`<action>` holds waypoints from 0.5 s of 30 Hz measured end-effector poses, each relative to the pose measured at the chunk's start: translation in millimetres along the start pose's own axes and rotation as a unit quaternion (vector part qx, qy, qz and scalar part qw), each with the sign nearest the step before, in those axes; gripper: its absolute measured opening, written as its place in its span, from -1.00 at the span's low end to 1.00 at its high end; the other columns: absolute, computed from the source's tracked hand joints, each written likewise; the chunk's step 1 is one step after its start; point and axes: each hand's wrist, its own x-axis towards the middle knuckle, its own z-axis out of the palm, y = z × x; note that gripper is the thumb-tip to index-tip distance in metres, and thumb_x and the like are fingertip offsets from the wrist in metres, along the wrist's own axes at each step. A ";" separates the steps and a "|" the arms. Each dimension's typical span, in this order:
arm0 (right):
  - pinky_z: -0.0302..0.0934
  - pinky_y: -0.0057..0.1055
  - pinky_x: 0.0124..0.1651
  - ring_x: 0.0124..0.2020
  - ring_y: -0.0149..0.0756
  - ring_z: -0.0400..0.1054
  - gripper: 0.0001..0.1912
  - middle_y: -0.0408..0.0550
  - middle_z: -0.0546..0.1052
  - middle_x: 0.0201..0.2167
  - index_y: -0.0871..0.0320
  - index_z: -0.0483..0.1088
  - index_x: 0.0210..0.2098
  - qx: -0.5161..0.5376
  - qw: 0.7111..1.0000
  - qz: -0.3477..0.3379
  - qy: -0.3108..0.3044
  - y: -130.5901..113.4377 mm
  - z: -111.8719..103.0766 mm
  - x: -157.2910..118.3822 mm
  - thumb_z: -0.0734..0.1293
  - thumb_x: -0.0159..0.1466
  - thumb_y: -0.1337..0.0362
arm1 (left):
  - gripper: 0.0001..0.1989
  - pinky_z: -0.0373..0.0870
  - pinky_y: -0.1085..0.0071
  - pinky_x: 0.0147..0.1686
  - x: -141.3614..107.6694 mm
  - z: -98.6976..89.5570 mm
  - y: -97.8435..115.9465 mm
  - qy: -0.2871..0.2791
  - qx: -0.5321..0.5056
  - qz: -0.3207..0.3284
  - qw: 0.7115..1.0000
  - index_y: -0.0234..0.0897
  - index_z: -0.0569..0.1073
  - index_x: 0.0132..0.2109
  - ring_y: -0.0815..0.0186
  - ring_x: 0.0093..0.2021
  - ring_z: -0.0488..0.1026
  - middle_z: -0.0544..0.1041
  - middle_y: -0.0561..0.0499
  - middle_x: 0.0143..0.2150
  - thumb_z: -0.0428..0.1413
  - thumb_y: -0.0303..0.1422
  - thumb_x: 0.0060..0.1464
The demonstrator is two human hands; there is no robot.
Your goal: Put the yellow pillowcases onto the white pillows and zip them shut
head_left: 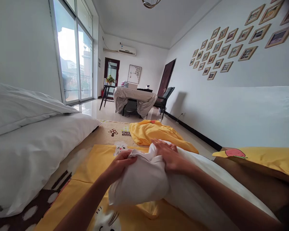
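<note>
A white pillow (141, 189) lies in front of me, its body stretching off to the lower right under my right forearm. Its near end is loose, folded white fabric. My left hand (121, 163) pinches the edge of that fabric, thumb on top. My right hand (165, 155) is closed over the bunched fabric on the other side, and some of its fingers are hidden by the folds. Beneath lies a flat yellow cloth (84, 166) with printed white cat faces. Just beyond my hands sits a crumpled yellow cloth (154, 132).
White pillows or bedding (45, 141) are piled at the left. A yellow piece with a pink fruit print (262, 157) lies at the right. Under everything spreads a beige and brown patterned blanket (103, 133). A covered table (135, 93) and black chair (166, 96) stand far back.
</note>
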 end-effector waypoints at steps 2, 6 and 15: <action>-0.27 0.22 0.26 0.34 0.14 -0.06 -0.12 0.23 0.10 0.33 0.12 0.02 0.33 0.029 0.998 -0.049 -0.004 -7.6 9.7 5.9 0.31 0.02 0.30 | -0.67 0.28 0.47 -0.37 -6.9 7.4 4.0 -0.038 0.040 0.018 0.998 -0.32 0.60 -0.33 0.29 -0.36 0.41 0.58 -0.04 -0.33 0.29 -0.15 -0.20; -0.07 0.10 0.19 0.11 0.06 0.28 -0.55 0.18 0.47 0.03 0.15 0.39 -0.05 0.023 0.994 -0.100 0.034 -10.1 24.9 6.5 0.30 0.03 0.34 | -0.69 0.28 0.42 -0.28 -13.4 13.1 10.4 -0.055 0.105 0.050 0.992 -0.32 0.60 -0.35 0.20 -0.27 0.40 0.57 -0.04 -0.31 0.24 -0.15 -0.15; 0.09 -0.29 -0.17 -0.40 -0.23 0.31 -0.76 -0.03 0.52 -0.42 0.12 0.27 -0.42 -0.078 0.983 -0.079 0.144 4.6 24.8 -6.2 0.17 -0.04 0.54 | -0.69 0.24 0.48 -0.38 -8.4 9.2 10.0 -0.035 0.132 0.085 0.987 -0.31 0.47 -0.36 0.31 -0.36 0.34 0.46 0.03 -0.43 0.19 -0.11 -0.01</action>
